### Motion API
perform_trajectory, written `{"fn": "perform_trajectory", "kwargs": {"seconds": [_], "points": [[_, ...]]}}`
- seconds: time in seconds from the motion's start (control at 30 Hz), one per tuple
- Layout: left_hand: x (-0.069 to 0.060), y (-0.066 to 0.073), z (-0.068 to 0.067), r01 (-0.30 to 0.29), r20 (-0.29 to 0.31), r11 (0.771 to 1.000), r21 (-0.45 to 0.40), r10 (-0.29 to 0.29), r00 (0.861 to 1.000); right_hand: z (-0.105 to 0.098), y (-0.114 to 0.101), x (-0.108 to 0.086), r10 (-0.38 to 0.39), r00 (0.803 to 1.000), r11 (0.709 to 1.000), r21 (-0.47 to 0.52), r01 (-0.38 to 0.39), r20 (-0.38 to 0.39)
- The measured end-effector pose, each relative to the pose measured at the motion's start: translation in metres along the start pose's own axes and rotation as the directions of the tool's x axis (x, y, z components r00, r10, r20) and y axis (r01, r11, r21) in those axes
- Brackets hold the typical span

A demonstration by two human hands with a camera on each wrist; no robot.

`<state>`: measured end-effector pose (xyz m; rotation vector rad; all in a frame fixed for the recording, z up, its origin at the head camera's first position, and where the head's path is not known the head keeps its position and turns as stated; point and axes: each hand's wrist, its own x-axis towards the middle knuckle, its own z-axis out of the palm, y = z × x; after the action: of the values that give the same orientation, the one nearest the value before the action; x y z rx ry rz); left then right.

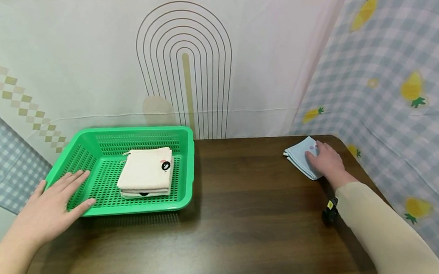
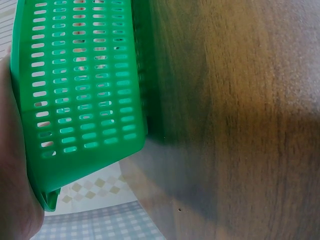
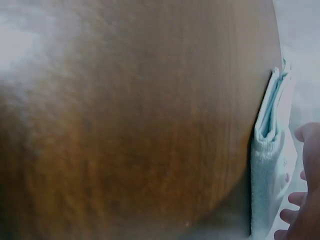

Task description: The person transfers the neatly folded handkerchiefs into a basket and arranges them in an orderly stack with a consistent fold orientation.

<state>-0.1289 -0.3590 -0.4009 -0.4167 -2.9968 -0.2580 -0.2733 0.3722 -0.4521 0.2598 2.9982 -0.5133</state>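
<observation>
A green plastic basket point(image 1: 136, 209) with slotted sides stands at the left of the table. Inside it lies a stack of folded white cloths point(image 1: 140, 170) with a small black and pink print. My left hand point(image 1: 52, 208) rests over the basket's near left corner, fingers spread and straight; the left wrist view shows the basket's slotted side point(image 2: 82, 165) beside the palm. Over at the right, my right hand point(image 1: 327, 161) hovers at the right edge of a folded light-blue towel point(image 1: 299, 159). In the right wrist view a gap shows between the fingers and the towel point(image 3: 263, 185).
The dark wooden table point(image 1: 245, 228) has a rounded far right corner. Behind it hangs a white curtain point(image 1: 260, 57) with an arch pattern. A blue checked cloth point(image 1: 380, 142) with pineapples borders the right side, close to my right arm.
</observation>
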Motion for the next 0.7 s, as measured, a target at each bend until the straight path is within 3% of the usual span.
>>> {"fn": "perform_trajectory", "kwargs": {"seconds": [0.3,0.7], "points": [[0.0008,-0.001,0.0014,-0.003,0.0,1.0,0.003,0.003,1.0,-0.0041,0.0032,0.0038,0.045,0.997,0.999,0.006,-0.045,0.067],[0.0005,-0.0001,0.0006,0.0,0.004,1.0,0.004,0.0,1.0,-0.002,0.0056,0.0084,0.087,0.992,0.996,0.004,-0.087,0.096]]}}
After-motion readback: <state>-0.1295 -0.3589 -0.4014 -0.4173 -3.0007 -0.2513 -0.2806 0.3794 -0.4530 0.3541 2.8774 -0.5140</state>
